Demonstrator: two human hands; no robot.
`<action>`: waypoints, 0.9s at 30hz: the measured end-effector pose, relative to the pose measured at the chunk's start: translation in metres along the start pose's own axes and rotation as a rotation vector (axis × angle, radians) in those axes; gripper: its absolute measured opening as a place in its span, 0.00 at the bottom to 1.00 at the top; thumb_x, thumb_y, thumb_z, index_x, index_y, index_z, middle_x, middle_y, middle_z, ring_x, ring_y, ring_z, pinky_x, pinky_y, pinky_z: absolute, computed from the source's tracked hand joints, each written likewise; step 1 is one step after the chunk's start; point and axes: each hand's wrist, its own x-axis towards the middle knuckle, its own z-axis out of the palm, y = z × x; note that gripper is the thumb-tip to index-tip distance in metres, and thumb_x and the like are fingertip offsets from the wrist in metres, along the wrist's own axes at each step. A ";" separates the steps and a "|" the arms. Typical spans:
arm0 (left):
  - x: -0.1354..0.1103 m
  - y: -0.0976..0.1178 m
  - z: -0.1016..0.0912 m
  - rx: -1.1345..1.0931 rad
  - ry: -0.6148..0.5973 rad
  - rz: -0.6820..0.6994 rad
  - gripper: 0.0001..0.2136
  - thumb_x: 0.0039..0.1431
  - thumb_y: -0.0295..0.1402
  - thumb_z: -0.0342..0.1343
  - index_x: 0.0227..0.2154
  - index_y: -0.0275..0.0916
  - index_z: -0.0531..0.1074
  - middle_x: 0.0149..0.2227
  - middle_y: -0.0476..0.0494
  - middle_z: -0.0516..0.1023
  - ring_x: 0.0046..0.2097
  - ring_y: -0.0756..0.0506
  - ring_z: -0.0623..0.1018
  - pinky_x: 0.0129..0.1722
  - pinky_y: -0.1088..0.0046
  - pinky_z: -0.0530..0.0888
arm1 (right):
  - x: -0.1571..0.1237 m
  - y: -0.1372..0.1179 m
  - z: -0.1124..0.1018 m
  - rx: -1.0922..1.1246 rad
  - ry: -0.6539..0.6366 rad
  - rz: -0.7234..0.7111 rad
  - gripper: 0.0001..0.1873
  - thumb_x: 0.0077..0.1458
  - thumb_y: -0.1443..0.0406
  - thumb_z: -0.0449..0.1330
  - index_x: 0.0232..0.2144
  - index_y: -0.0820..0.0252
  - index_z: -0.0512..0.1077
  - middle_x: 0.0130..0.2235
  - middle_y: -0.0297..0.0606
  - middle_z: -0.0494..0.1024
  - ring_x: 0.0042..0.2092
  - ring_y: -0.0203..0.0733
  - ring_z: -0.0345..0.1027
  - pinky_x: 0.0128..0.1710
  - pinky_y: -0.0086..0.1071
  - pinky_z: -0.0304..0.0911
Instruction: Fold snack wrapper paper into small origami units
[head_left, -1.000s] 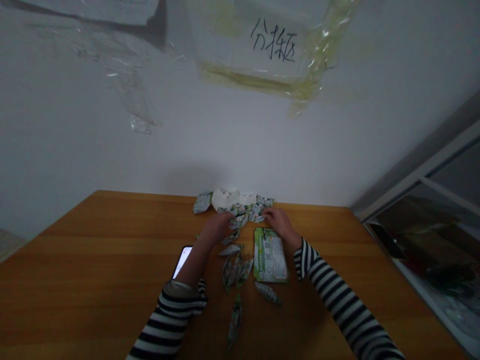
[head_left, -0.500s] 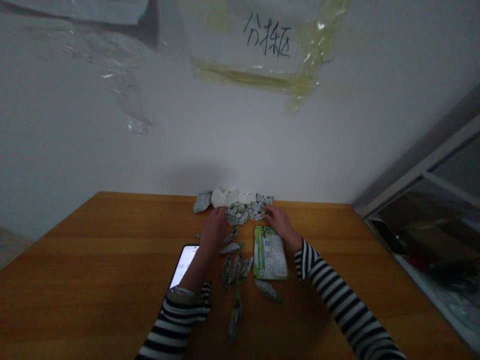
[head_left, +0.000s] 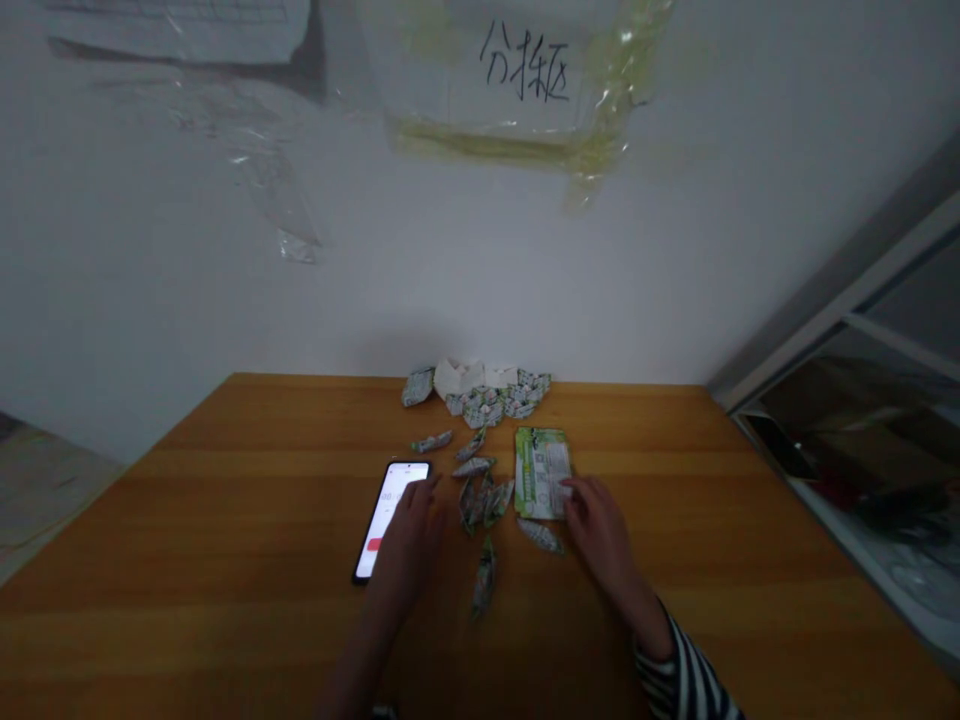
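Observation:
My left hand [head_left: 412, 530] hangs over the right edge of a phone [head_left: 379, 525] with a lit screen. Its fingers point forward, loosely apart and somewhat blurred, with nothing visible in them. My right hand [head_left: 600, 525] is at the right edge of a flat green-and-white printed packet [head_left: 543, 475]; the fingers are apart, and the fingertips overlap that edge. Between the hands lie several small folded pieces with green-and-white print, among them a slim piece [head_left: 484, 580] nearest me and another piece [head_left: 538, 535] just below the packet.
Along the wall at the back of the wooden table [head_left: 262, 480] lies a row of crumpled printed wrappers [head_left: 484, 405] and white paper [head_left: 459, 377]. A handwritten sheet [head_left: 525, 75] is taped to the wall. On the right stands a framed shelf [head_left: 847, 320] with things inside.
Both hands have drawn back toward me from the wrappers by the wall, the left to beside the phone, the right to the packet's edge. The camera view has shifted slightly.

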 end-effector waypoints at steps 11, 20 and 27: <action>-0.073 0.021 0.027 0.089 -0.275 0.036 0.31 0.52 0.33 0.60 0.60 0.47 0.59 0.53 0.35 0.64 0.50 0.38 0.73 0.47 0.62 0.74 | -0.060 -0.032 0.016 0.096 -0.048 -0.104 0.21 0.55 0.69 0.58 0.52 0.51 0.68 0.50 0.43 0.71 0.52 0.52 0.65 0.53 0.48 0.63; -0.075 0.023 0.023 0.107 -0.222 -0.012 0.12 0.63 0.35 0.48 0.44 0.40 0.72 0.45 0.39 0.70 0.40 0.43 0.77 0.38 0.68 0.74 | -0.066 -0.033 0.020 0.274 -0.035 -0.023 0.11 0.57 0.67 0.58 0.43 0.56 0.75 0.42 0.42 0.78 0.44 0.47 0.71 0.47 0.40 0.67; -0.074 0.017 0.015 0.093 -0.147 -0.019 0.10 0.63 0.37 0.48 0.33 0.40 0.72 0.38 0.45 0.72 0.34 0.47 0.76 0.33 0.72 0.72 | -0.070 -0.030 0.022 0.402 0.018 0.036 0.09 0.56 0.63 0.59 0.39 0.56 0.77 0.39 0.41 0.80 0.41 0.47 0.73 0.42 0.38 0.69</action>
